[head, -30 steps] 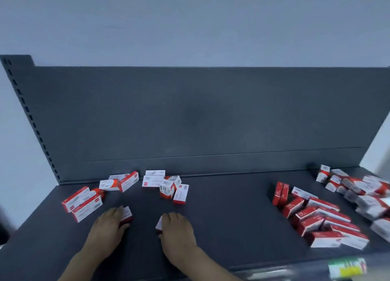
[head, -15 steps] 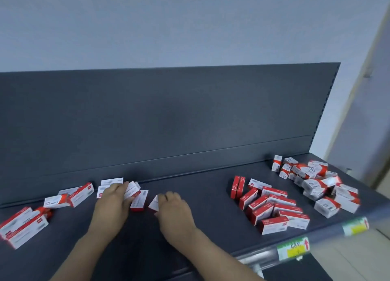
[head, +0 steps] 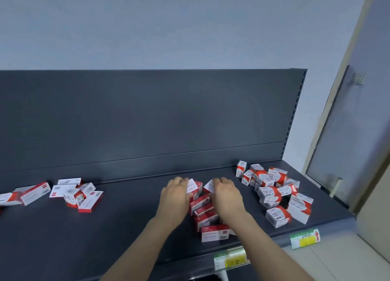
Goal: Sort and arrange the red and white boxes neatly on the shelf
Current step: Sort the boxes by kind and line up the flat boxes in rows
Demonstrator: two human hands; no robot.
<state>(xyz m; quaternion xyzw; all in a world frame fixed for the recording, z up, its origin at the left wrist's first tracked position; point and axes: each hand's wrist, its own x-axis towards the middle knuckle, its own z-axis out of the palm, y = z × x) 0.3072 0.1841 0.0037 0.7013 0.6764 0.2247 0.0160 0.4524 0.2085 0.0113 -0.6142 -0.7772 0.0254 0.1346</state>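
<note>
Left hand (head: pixel 175 196) has its fingers curled round a white-faced box (head: pixel 193 185), and right hand (head: pixel 226 196) pinches a second box (head: pixel 209 186). Both boxes sit at the far end of the middle pile (head: pixel 205 215), tilted, close together; blur hides whether they touch. The middle pile runs between the two wrists toward the front lip (head: pixel 337 221), and its nearest box lies close to that lip. The right pile (head: pixel 272 193) is a loose heap just beside the right hand with only a narrow gap, and it spreads near the shelf's right end and front lip. A wide bare strip of shelf (head: pixel 130 217) separates the left hand from the left cluster (head: pixel 78 194). More boxes (head: pixel 31 193) lie at the frame's left edge, cut off. Only a thin bare band lies behind the hands before the back panel (head: pixel 147 122). The shelf is dark grey, matte and flat, and the panel is the same grey with a slotted right post. A price tag (head: pixel 305 239) and another tag (head: pixel 230 259) hang on the lip. Behind is a pale wall (head: pixel 168 27), with a door (head: pixel 348 143) and a switch (head: pixel 358 79) to the right.
</note>
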